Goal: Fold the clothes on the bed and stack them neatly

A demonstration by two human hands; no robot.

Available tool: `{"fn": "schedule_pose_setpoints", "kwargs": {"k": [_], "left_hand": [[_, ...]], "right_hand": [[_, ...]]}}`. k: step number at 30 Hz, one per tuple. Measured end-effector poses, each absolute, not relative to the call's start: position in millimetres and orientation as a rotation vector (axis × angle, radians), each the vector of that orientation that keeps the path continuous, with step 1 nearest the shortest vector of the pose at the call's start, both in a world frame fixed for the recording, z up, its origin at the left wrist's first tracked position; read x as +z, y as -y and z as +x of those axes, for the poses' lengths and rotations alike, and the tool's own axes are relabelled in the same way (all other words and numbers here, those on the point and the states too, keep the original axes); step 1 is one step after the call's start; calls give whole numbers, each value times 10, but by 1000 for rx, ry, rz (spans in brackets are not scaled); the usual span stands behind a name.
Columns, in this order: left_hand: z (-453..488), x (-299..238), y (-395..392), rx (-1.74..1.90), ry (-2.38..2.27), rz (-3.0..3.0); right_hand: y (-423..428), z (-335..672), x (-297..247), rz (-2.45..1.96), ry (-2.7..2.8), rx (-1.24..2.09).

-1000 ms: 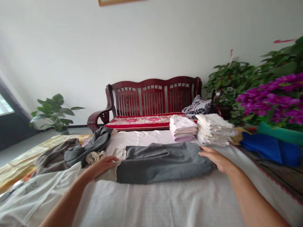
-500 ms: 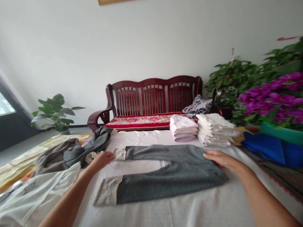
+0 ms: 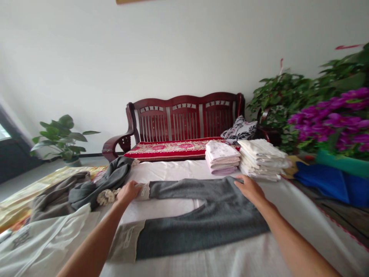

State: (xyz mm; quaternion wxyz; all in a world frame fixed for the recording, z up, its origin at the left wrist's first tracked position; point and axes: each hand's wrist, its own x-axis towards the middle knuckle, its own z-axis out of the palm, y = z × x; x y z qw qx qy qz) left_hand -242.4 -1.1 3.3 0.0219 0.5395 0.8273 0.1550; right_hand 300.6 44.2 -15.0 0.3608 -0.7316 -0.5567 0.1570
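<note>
Grey trousers [image 3: 201,231] with pale lace-edged cuffs lie spread sideways on a white cloth [image 3: 230,261], legs to the left and waist to the right. My left hand [image 3: 128,191] has its fingers closed at the cuff of the far leg. At the far corner of the waist, my right hand [image 3: 250,187] pinches the fabric between thumb and fingers. Its forearm covers part of the waist edge. The near leg's cuff [image 3: 127,240] lies flat, touched by neither hand.
Folded stacks, one pinkish [image 3: 221,157] and one cream-white [image 3: 261,159], stand at the back right. Crumpled grey clothes [image 3: 103,184] and a white garment [image 3: 49,238] lie left. Behind are a wooden bench [image 3: 184,119] and plants; purple flowers [image 3: 334,119] rise at right.
My right hand has moved left along the far waist edge. My left hand has closed at the far cuff and shifted slightly left. The trousers have shifted a little left.
</note>
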Motion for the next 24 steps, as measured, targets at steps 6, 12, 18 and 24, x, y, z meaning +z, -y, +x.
{"fn": "schedule_pose_setpoints", "kwargs": {"k": [6, 12, 18, 24], "left_hand": [[-2380, 92, -23, 653, -2658, 1442], [-2222, 9, -66, 513, -2745, 1548], [-1596, 168, -152, 547, -2424, 2083], [-275, 144, -255, 609, -1681, 2299]], "right_hand": [[-346, 2961, -139, -1932, 1382, 182], [-312, 2895, -155, -1984, 1604, -7], [-170, 2658, -67, -1722, 1872, -368], [-69, 2188, -151, -1506, 2357, -51]]}}
